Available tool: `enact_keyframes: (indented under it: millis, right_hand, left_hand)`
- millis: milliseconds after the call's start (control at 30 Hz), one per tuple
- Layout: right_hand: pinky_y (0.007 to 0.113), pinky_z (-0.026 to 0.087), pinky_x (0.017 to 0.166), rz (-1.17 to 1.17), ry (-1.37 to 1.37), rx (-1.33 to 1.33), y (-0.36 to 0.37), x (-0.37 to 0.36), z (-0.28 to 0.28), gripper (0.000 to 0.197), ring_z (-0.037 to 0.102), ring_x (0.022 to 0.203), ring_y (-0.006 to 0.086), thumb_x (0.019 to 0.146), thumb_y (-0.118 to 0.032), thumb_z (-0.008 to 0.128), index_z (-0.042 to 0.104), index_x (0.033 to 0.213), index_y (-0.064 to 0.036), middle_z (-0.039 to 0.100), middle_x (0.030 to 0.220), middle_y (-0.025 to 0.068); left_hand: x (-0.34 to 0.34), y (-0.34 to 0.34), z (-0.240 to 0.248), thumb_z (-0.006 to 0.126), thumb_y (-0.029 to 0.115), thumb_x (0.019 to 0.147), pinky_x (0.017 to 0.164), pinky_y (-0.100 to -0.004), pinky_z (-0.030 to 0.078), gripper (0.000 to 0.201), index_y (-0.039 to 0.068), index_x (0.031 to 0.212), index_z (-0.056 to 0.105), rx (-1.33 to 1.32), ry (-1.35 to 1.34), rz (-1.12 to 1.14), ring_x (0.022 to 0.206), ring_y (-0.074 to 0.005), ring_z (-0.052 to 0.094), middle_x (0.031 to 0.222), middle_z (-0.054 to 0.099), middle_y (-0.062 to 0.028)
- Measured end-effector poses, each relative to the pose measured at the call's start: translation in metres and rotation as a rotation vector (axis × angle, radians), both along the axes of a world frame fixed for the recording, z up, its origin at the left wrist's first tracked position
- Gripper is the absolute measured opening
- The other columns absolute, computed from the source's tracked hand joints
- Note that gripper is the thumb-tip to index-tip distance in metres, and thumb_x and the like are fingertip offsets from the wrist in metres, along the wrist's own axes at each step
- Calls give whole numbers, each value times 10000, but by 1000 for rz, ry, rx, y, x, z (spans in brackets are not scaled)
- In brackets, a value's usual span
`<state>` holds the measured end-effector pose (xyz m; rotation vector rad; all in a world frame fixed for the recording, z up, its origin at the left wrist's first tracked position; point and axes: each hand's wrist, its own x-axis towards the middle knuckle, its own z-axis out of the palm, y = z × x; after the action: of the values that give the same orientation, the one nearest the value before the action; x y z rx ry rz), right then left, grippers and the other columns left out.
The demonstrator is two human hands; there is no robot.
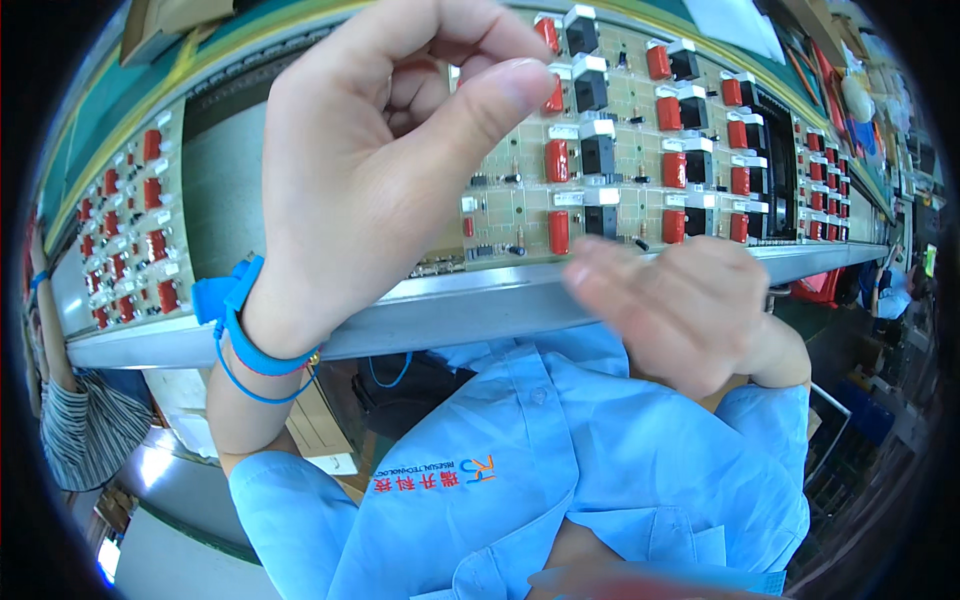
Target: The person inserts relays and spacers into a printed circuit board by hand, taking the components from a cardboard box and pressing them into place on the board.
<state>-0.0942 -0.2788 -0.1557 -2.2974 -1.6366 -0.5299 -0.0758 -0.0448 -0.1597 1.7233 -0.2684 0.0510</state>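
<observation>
My left hand [370, 170], wearing a blue wrist strap [240, 310], is over the left part of a pale green circuit board panel [505, 215]. Its thumb and forefinger close in a pinch beside the upper red capacitors [553, 97]; whatever lies between the fingertips is hidden. My right hand [685, 310] is smeared by motion at the panel's near edge, below the lowest row of red capacitors [673, 226]. Its fingers look bent, but their grip is unclear. Rows of black block-shaped components [597, 155] with white parts stand across the panel.
A metal rail [480, 312] runs along the near side of the line. More populated boards lie at left [140, 225] and right [822, 180]. A person in a striped sleeve [95, 425] is at far left, another person [893, 298] at far right. A cardboard box [165, 25] sits top left.
</observation>
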Motion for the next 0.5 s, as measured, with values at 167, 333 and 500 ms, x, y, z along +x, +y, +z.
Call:
enact_keyframes:
  millis: [167, 333, 500]
  right_hand:
    - [237, 361, 410, 15, 76, -83, 43, -2, -3, 240, 530, 513, 101, 686, -169, 625, 691, 863, -21, 660, 745, 45]
    - [243, 404, 424, -54, 29, -314, 70, 14, 1, 261, 570, 545, 128, 713, -160, 587, 675, 878, 21, 625, 723, 87]
    - [278, 427, 440, -21, 145, -298, 85, 21, -14, 122, 612, 564, 170, 696, -141, 598, 620, 694, -21, 603, 651, 80]
  left_hand:
    - [4, -3, 7, 626, 114, 915, 591, -149, 343, 178, -1, 1049, 607, -78, -22, 60, 686, -11, 471, 836, 578, 17]
    - [2, 8, 7, 653, 76, 892, 663, -156, 392, 184, -21, 1039, 601, -192, 22, 123, 756, -34, 523, 894, 601, -3]
    - [2, 3, 7, 661, 86, 891, 626, -152, 378, 173, -10, 1019, 595, -152, 46, 130, 721, -26, 510, 858, 590, 10]
